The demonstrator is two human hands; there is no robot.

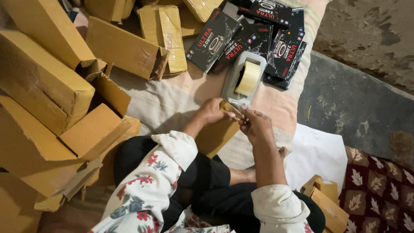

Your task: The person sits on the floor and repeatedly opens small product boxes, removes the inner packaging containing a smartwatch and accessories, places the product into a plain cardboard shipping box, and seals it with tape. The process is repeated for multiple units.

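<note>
My left hand (212, 111) grips the top end of a brown cardboard box (214, 137) that rests on my lap. My right hand (254, 124) pinches at the same end of the box, fingertips meeting the left hand's, apparently on a strip of tape. Just beyond the hands stands a grey tape dispenser (241, 77) with a yellowish tape roll (248, 77).
Several brown cardboard boxes (47, 86) are piled at the left and back. Several black printed packets (241, 36) lie behind the dispenser. A white sheet (317, 155) lies at the right, small brown boxes (325, 200) near my right knee, a patterned maroon cloth (379, 194) beyond.
</note>
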